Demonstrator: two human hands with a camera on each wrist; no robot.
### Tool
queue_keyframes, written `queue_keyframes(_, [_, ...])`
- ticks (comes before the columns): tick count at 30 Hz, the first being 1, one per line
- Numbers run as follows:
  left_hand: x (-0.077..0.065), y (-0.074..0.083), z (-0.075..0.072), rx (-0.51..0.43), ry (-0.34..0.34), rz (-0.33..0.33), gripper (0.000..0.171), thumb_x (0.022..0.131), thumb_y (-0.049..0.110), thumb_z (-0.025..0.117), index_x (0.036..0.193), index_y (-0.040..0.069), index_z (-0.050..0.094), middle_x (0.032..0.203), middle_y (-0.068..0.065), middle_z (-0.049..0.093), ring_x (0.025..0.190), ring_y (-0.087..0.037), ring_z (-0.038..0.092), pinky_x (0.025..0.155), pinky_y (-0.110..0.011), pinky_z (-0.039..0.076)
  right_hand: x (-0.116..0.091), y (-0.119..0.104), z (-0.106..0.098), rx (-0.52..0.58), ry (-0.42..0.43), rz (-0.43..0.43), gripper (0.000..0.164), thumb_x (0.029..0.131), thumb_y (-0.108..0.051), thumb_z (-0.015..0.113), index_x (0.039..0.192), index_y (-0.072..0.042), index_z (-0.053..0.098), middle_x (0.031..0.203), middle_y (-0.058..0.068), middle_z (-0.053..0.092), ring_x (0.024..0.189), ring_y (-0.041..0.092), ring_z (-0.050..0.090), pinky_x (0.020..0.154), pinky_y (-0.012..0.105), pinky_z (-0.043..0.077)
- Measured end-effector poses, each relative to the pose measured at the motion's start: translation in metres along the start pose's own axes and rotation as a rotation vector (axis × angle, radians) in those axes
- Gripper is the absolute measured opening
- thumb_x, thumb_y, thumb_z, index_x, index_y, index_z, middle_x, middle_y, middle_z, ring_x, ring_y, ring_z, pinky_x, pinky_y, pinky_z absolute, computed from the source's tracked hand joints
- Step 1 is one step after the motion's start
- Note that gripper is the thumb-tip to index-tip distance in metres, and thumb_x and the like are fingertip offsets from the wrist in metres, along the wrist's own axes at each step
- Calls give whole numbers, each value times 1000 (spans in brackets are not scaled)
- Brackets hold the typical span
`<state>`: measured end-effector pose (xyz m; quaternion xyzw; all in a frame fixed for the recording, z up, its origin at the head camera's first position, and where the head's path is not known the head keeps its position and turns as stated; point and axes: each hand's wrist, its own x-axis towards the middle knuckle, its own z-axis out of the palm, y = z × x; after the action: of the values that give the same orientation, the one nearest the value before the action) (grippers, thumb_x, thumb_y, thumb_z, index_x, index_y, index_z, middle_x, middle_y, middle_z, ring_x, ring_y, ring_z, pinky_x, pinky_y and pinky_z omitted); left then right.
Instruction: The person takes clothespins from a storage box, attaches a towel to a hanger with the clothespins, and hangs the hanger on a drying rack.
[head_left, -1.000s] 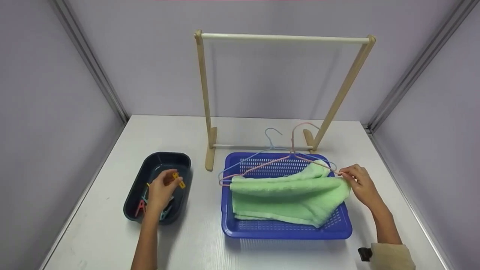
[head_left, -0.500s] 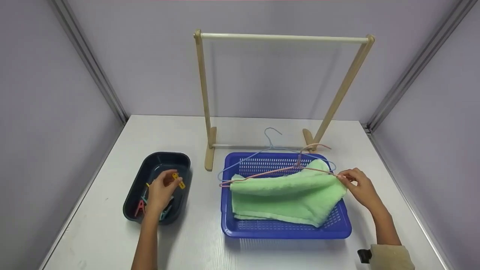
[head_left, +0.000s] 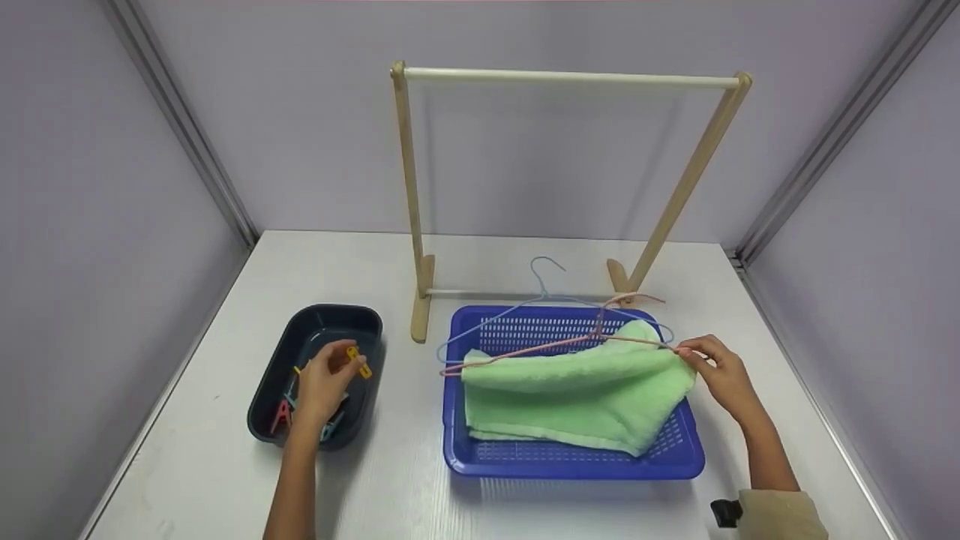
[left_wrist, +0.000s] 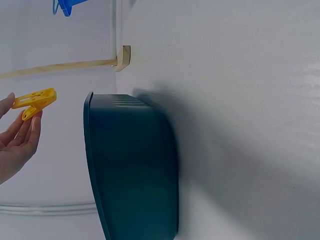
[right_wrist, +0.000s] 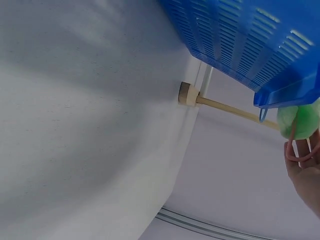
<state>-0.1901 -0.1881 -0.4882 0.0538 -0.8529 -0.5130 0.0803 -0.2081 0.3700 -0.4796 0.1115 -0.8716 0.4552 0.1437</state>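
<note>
A yellow clothespin [left_wrist: 37,101] is pinched between the thumb and fingers of my left hand [head_left: 325,381], over the dark bin [head_left: 259,409]. On the right, my right hand [head_left: 721,373] pinches the right end of a pink hanger [head_left: 540,348] together with the corner of a light green towel [head_left: 559,401]. The towel drapes over the hanger's lower part, above the blue basket [head_left: 574,471]. In the right wrist view the pink loop crosses my fingers beside the towel. A light blue hanger [head_left: 491,318] lies across the basket's back rim, behind the pink one.
Several clothespins, among them a red one [head_left: 282,415], lie in the bin, partly hidden by my left hand. Behind the basket stands a wooden rack with a white top bar [head_left: 570,76]. Walls enclose the white table [head_left: 210,450] at the sides and back.
The pink hanger's hook has tipped down to the right and toward me, with its arms lower against the towel. My left hand has held still with the clothespin.
</note>
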Motion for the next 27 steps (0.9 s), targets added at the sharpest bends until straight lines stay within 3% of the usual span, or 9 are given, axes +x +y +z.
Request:
queue_keyframes(6, [0, 0, 1, -1, 1, 3, 37, 89, 18, 63, 120, -1, 55, 113, -17, 59, 101, -27, 56, 89, -40, 43, -3, -28, 0, 28, 25, 17, 11, 90, -1, 57, 92, 7, 65, 98, 10, 63, 94, -2, 51, 75, 12, 39])
queue_keyframes(10, [-1, 2, 2, -6, -3, 4, 37, 88, 17, 63, 120, -1, 55, 113, -16, 59, 102, -27, 56, 86, -39, 47, -4, -35, 1, 21, 59, 13, 11, 89, 1, 57, 92, 8, 65, 97, 15, 64, 93, -1, 53, 75, 14, 39])
queue_keyframes(13, [-2, 4, 2, -9, -9, 2, 37, 88, 17, 63, 120, -1, 55, 113, -16, 59, 103, -26, 56, 85, -37, 47, -4, -36, 1, 43, 77, -4, 10, 88, 4, 58, 91, 9, 66, 95, 21, 64, 91, 1, 55, 75, 16, 40])
queue_keyframes(21, [-2, 12, 2, -42, -7, 22, 36, 88, 16, 64, 120, 0, 55, 114, -15, 58, 104, -25, 56, 88, -35, 46, -2, -33, -4, 101, 78, -34, 9, 86, 4, 59, 90, 8, 66, 92, 17, 66, 88, 6, 58, 76, 16, 44])
queue_keyframes(27, [-3, 21, 2, -70, -7, 39, 35, 88, 14, 63, 120, 2, 56, 114, -13, 58, 103, -22, 56, 88, -31, 46, 0, -19, -6, 233, 85, 27, 12, 88, 3, 58, 94, 9, 65, 91, 12, 67, 85, 9, 61, 75, 17, 47])
